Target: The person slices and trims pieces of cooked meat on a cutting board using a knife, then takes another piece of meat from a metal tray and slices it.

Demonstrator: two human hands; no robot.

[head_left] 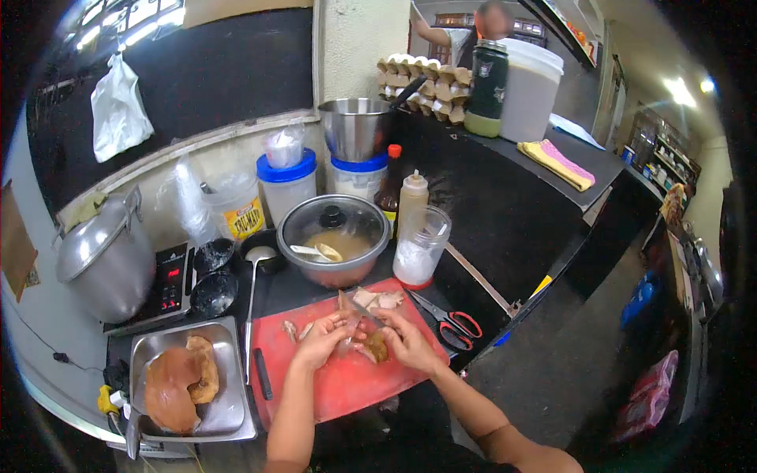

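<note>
Above the red cutting board (315,390), my left hand (325,340) pinches a pale piece of cooked meat (344,301). Close beside it, the fingers of my right hand (406,344) are closed on a narrow grey blade-like thing (367,315); its handle is hidden by the hand. Under and between my hands lies a browned piece of meat (377,347). Pale meat pieces (382,299) rest at the board's far edge, and smaller scraps (292,331) lie to the left. A black-handled utensil (262,374) lies along the board's left side.
Red-handled scissors (453,325) lie right of the board. To the left, a steel tray (236,410) holds large browned meat pieces, with a ladle (251,315) alongside. Behind stand a lidded bowl (335,236), a jar (420,248) and a pot (110,252). A person (465,47) stands beyond the counter.
</note>
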